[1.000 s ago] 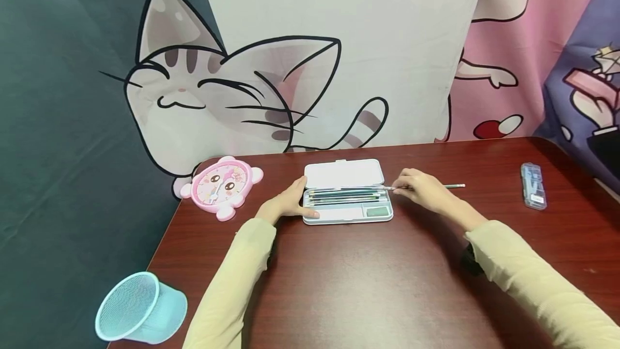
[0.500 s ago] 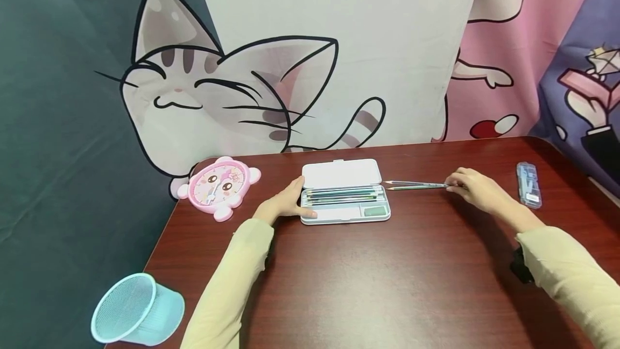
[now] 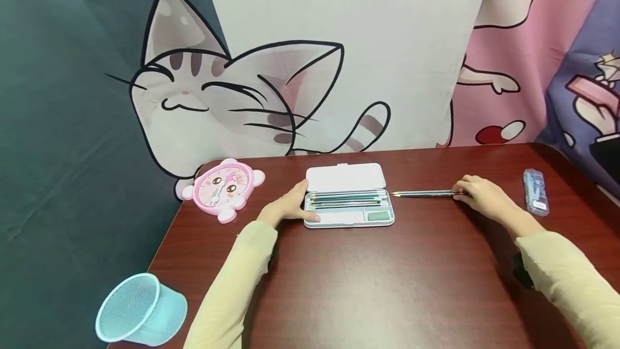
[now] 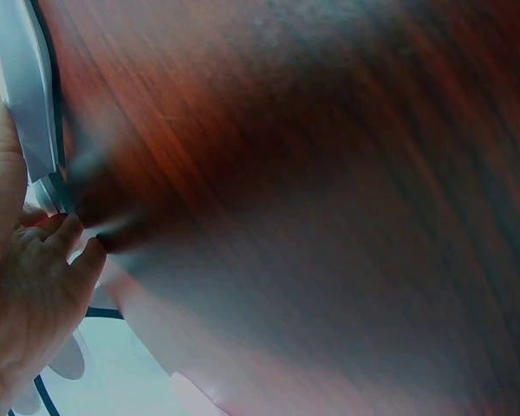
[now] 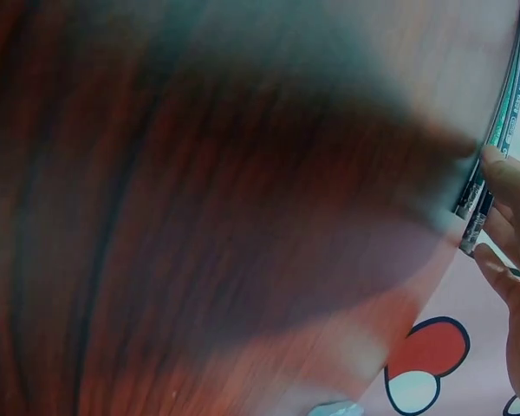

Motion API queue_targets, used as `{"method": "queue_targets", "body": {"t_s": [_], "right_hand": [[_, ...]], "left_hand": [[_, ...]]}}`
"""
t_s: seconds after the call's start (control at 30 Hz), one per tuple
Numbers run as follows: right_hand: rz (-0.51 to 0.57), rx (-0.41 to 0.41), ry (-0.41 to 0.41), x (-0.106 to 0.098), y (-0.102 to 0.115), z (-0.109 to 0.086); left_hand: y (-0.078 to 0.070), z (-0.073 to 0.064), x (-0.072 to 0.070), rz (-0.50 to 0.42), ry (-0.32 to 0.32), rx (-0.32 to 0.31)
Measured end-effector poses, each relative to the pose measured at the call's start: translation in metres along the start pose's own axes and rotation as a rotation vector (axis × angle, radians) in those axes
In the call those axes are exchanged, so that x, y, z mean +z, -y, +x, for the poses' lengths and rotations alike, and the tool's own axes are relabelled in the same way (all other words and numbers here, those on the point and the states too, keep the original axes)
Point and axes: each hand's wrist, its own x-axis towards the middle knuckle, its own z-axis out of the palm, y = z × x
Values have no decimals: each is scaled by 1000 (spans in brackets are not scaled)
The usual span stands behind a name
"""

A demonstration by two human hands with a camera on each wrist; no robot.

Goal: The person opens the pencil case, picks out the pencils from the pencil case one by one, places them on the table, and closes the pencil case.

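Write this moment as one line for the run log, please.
left hand: touches left end of pencil case | right hand: pinches pencils, tips toward case | pencil case: open, more pencils inside | bluish box: far right

Head view: bright and fairly even; the cat drawing (image 3: 213, 112) comes out crisp.
Table (image 3: 349, 284): pale glare at the front middle, light seemingly from above.
Sleeves (image 3: 562, 273): soft dark shadows on the table along their inner sides.
Left wrist view: dim, bluish, the table smeared and out of focus.
Right wrist view: dim too, a broad murky shadow crossing the blurred table.
Pencils (image 5: 515, 95): sharper there, with tiny lettering showing.
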Motion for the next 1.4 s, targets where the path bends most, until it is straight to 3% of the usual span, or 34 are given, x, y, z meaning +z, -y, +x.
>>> {"method": "queue_targets", "body": {"t_s": [0.3,0.57,0.9,1.23,1.4], "right_hand": [[-1,110,38,3,4,-1],[122,204,83,11,34,26],[356,134,173,30,97,70],[231,78,271,34,125,84],[221,16,250,36,125,85]], "left_hand": [[-2,-2,2,-1,3,-2],[-3,-3,-3,-13,-4,-4],[-1,0,0,-1,1,-4],[-3,1,-1,-3,3,-3],[-2,-1,-1,-9,-6,-6]]}}
